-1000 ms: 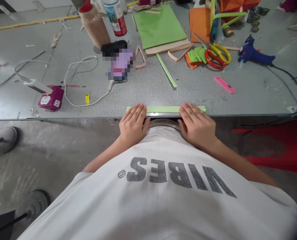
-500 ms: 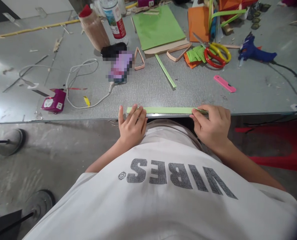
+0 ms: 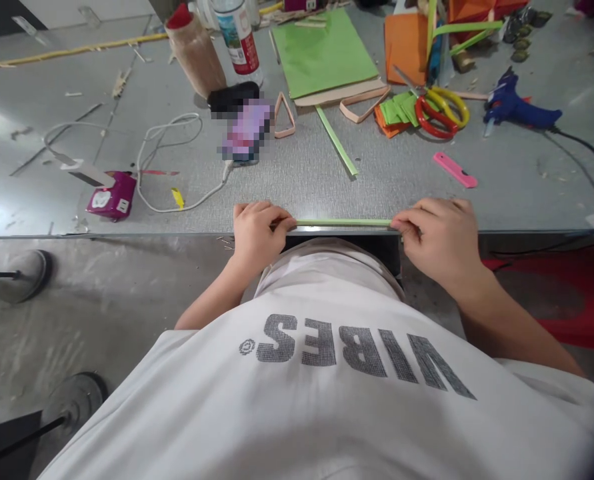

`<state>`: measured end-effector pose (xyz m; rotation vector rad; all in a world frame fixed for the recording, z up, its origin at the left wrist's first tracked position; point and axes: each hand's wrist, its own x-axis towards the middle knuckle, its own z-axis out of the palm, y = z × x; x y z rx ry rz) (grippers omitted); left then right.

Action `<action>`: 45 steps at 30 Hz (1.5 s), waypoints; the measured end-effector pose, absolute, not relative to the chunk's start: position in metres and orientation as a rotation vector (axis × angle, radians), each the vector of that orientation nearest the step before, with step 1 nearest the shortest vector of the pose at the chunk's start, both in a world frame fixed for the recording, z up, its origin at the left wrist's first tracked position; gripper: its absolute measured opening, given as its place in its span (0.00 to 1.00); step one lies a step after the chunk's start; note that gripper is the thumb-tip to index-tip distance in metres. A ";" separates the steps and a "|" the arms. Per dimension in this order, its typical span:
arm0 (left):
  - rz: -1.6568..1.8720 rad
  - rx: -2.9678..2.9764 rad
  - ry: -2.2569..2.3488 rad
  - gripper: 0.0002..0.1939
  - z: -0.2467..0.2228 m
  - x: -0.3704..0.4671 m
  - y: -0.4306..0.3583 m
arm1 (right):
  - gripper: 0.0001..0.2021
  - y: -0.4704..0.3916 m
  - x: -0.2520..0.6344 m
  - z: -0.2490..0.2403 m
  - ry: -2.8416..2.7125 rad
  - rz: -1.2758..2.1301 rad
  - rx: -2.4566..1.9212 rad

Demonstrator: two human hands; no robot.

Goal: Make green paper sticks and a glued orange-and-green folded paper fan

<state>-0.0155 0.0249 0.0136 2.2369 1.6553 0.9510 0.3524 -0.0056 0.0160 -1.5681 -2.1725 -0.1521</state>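
Observation:
A narrow light-green paper strip [image 3: 344, 223] stretches along the table's front edge between my two hands. My left hand [image 3: 261, 230] pinches its left end, thumb and fingers together. At the other end, my right hand [image 3: 437, 235] grips it with thumb and fingertips. Both ends are hidden by my fingers. Beyond the strip, a second green strip [image 3: 337, 143] lies slantwise on the table. To its right rests a pink folding cutter [image 3: 455, 169].
Farther back are green sheets [image 3: 327, 57], red-and-yellow scissors [image 3: 437, 117], a blue glue gun [image 3: 519, 103], and a plastic bottle [image 3: 237, 37]. On the left, a white cable [image 3: 139, 173] runs from a blurred phone [image 3: 247, 130] towards a purple adapter [image 3: 111, 195].
The green strip looks narrower now. My left hand has gone from lying flat with fingers spread to pinching the strip's end; my right hand has shifted slightly right.

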 end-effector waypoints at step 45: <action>1.204 2.662 1.769 0.16 -0.035 -0.059 -0.009 | 0.23 -0.048 0.328 -0.003 -2.248 -0.435 -1.504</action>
